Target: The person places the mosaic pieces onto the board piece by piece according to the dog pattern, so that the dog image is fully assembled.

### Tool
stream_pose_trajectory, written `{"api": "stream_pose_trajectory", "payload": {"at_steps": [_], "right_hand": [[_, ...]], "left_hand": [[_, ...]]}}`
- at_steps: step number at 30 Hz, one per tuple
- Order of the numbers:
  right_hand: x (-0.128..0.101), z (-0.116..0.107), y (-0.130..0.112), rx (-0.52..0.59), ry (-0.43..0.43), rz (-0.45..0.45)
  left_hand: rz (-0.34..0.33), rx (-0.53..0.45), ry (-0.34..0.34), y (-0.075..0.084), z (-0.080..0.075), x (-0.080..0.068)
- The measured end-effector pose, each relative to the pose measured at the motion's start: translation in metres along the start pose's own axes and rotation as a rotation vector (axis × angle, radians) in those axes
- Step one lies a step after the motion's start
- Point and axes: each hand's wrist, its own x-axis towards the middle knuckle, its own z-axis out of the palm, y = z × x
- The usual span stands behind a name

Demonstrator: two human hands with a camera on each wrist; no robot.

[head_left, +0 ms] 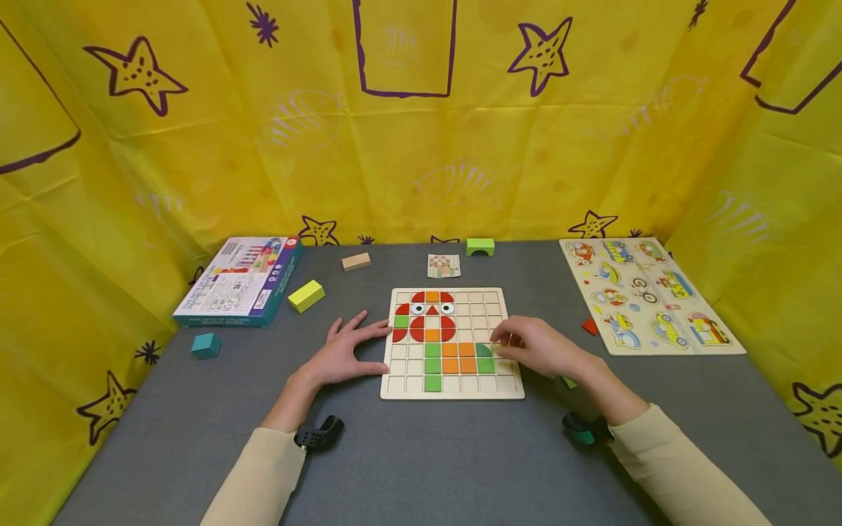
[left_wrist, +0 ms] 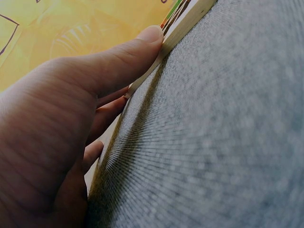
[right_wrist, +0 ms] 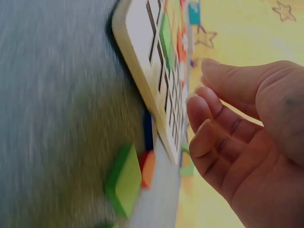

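A wooden grid board (head_left: 408,389) lies flat on the table, with red, orange and green tiles set in its squares. Its upper left part shows a red face-like pattern with two eye tiles (head_left: 447,309). My left hand (head_left: 345,356) rests at the board's left edge, thumb and fingertips extended against the rim. Over the right side is my right hand (head_left: 536,345), its fingertips beside a dark green quarter-round tile (head_left: 483,351) above a green square tile (head_left: 485,365). In the right wrist view its fingers are loosely bent, with a gap to the thumb and nothing visible between.
Behind the board are a picture card (head_left: 444,266), a green arch block (head_left: 480,247) and a tan block (head_left: 356,261). Yellow (head_left: 306,296) and teal (head_left: 206,345) blocks lie left near a box (head_left: 237,281). A picture puzzle board (head_left: 647,296) and red piece (head_left: 590,326) lie right.
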Motion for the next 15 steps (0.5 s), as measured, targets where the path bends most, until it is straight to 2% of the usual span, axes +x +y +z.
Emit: {"api": "stream_pose_trajectory", "payload": {"at_steps": [7, 15], "right_hand": [[-0.021, -0.014, 0.014, 0.022, 0.027, 0.052], [-0.043, -0.014, 0.032, 0.007, -0.001, 0.087]], "left_hand": [[0.000, -0.004, -0.008, 0.001, 0.000, 0.001], [0.011, -0.002, 0.001, 0.001, -0.001, -0.001]]}}
